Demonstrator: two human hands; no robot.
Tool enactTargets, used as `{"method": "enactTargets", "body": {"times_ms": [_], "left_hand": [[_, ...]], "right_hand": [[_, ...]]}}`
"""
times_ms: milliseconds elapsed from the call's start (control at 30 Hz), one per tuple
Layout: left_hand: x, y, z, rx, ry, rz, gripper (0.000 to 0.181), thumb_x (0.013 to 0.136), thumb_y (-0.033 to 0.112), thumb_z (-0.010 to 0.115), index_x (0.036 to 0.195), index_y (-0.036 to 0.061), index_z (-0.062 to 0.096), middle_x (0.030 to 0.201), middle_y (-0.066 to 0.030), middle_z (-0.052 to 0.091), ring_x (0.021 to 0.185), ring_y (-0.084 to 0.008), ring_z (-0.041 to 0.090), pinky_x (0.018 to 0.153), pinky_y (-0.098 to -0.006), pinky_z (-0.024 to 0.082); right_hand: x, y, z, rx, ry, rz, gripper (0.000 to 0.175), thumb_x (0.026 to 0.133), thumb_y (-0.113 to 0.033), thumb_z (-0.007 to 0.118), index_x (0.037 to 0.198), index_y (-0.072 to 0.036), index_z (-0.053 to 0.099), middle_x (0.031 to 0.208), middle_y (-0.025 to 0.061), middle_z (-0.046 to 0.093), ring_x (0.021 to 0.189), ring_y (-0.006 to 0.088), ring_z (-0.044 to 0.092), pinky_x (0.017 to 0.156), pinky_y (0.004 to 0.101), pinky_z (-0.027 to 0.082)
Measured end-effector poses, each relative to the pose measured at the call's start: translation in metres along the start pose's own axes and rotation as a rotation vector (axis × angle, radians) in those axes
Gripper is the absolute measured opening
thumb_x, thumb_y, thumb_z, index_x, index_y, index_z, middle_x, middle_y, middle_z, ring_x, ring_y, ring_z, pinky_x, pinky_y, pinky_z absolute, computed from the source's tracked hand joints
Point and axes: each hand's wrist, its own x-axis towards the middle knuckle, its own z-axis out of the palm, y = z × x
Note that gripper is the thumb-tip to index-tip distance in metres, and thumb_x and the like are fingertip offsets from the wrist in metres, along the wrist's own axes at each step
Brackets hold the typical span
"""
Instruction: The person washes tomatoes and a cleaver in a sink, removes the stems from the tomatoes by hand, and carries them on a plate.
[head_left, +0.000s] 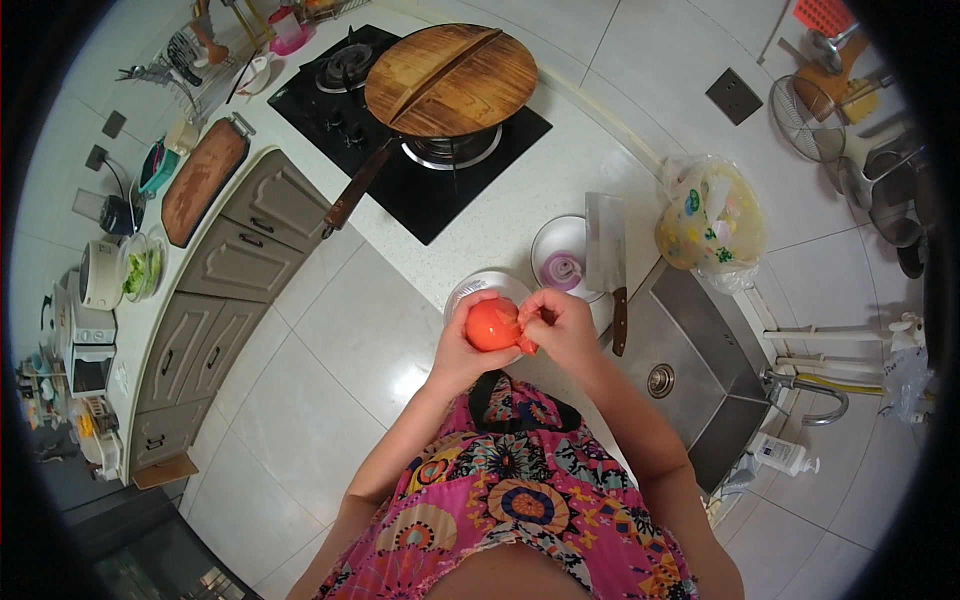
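My left hand (466, 352) cups a tomato (491, 325), part of whose skin is loosened. At its right side, my right hand (559, 324) pinches a loose flap of the tomato skin (528, 345) between thumb and fingers. Beneath the tomato is a bowl (487, 282), partly hidden by my hands. Just beyond my right hand stands a white plate (547, 238) with a cut piece of red onion (562, 271) on it. A cleaver (604, 240) lies across that plate's right side, its wooden handle pointing towards me.
A wok with a wooden lid (451, 79) sits on the black gas hob (442, 202), its handle (360, 184) jutting over the counter edge. At right are a steel sink (675, 337) and a plastic bag (711, 217). A cutting board (204, 180) lies on the left counter.
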Motion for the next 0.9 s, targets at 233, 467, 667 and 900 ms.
{"method": "enactTargets", "body": {"times_ms": [233,467,667,900], "left_hand": [[0.002,-0.008,-0.003,0.056,0.046,0.02,0.057,0.054,0.007,0.069,0.104,0.0064,0.041,0.099,-0.0074,0.048,0.093,-0.0176,0.047,0.081,-0.0278,0.038],[0.001,-0.007,-0.001,0.171,0.072,0.096,0.055,0.053,0.005,0.067,0.102,0.0059,0.043,0.097,-0.0091,0.049,0.091,-0.02,0.048,0.08,-0.0289,0.039],[0.004,-0.006,-0.004,0.292,0.092,0.17,0.055,0.054,0.003,0.068,0.102,0.0044,0.041,0.098,-0.0087,0.05,0.09,-0.0169,0.049,0.079,-0.027,0.04],[0.008,0.006,-0.004,0.559,0.124,0.34,0.055,0.052,0.003,0.067,0.101,0.005,0.043,0.098,-0.0092,0.05,0.09,-0.0205,0.05,0.078,-0.0277,0.041]], "right_hand": [[-0.002,-0.023,0.005,0.039,-0.056,-0.048,0.014,0.069,-0.007,0.059,0.079,0.0,0.052,0.074,0.0028,0.054,0.066,0.0067,0.05,0.056,0.0189,0.042],[0.003,-0.008,0.009,-0.066,0.008,-0.144,0.007,0.071,-0.004,0.057,0.074,0.0,0.053,0.062,0.0012,0.052,0.056,0.0051,0.047,0.048,0.0182,0.038],[0.002,-0.012,0.014,0.22,0.048,-0.04,0.018,0.071,0.001,0.055,0.088,-0.002,0.049,0.069,0.0032,0.053,0.059,0.0053,0.048,0.051,0.0179,0.039],[0.002,-0.016,0.014,0.042,0.017,-0.078,0.024,0.068,0.004,0.055,0.09,-0.002,0.047,0.072,0.0038,0.053,0.062,0.0061,0.049,0.055,0.0179,0.04]]}}
